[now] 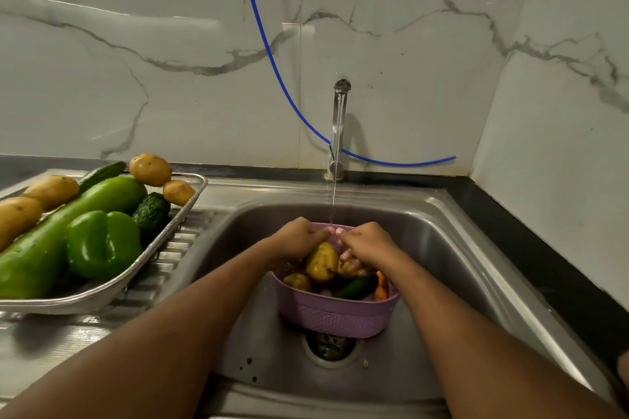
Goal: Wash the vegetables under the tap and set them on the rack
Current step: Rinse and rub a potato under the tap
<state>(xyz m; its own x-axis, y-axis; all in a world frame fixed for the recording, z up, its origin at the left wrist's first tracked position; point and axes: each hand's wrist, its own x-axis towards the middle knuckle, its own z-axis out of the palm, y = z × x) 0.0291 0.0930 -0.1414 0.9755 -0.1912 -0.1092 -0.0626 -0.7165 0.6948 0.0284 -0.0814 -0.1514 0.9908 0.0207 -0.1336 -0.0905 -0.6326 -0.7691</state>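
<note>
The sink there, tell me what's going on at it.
A person is washing vegetables. Both hands, left hand and right hand, hold a potato over a purple basket in the sink, just below the running tap. The rack on the left already holds several vegetables.

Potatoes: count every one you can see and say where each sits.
6. Four on the rack: far left, behind it, top, right edge. Two in the purple basket: one between both hands, one lower left. More may hide beneath.
</note>
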